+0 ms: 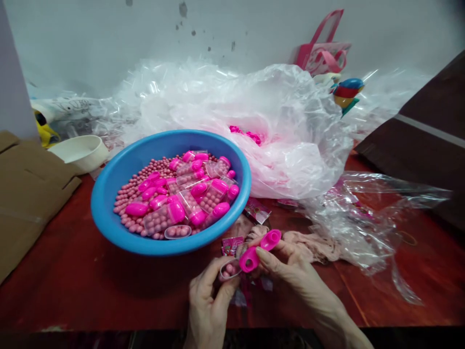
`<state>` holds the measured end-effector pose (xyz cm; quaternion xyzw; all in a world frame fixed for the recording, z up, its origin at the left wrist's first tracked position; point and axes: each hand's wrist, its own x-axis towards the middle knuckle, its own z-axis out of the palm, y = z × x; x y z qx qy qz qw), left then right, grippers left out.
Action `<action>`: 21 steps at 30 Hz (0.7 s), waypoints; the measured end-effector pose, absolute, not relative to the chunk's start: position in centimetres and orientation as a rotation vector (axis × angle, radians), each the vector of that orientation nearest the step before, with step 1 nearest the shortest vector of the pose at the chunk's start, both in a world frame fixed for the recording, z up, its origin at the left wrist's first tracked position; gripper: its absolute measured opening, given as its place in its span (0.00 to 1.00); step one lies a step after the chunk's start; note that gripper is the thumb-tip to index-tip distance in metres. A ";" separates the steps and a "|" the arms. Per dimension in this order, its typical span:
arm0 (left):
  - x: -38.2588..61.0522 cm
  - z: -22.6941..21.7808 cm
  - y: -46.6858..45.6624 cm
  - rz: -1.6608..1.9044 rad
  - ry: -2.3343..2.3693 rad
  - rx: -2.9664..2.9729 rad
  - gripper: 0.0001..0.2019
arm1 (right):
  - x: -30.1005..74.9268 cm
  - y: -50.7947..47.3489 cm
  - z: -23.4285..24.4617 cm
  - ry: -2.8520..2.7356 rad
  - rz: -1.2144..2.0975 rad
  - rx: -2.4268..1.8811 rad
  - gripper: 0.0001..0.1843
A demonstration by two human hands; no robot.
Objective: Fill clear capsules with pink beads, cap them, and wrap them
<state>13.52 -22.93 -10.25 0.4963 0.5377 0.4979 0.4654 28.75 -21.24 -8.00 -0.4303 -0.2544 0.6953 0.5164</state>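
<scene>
Between its thumb and fingers, my left hand [210, 293] grips a small clear container [229, 270] of pink candy balls, its open mouth facing up. Pinched in my right hand [290, 264] is a bright pink flip-top cap [250, 259] with its lid swung open. Cap and container are very close; whether they touch I cannot tell. Behind my hands stands a blue basin [170, 247] of loose pink balls [127, 194]. Several filled containers with pink caps [189, 203] lie on top of the balls.
A crumpled plastic bag [290, 165] with pink caps inside lies behind the basin. Small printed packets [257, 211], a cloth [308, 245] and clear film [363, 237] are on the red table [109, 300]. Cardboard [32, 194] and a white bowl [82, 152] stand left, a dark box [428, 131] right.
</scene>
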 end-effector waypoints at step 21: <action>12.6 -11.8 -21.9 1.092 1.194 1.044 0.09 | 24.7 -21.9 -9.1 -0.531 1.444 -1.320 0.14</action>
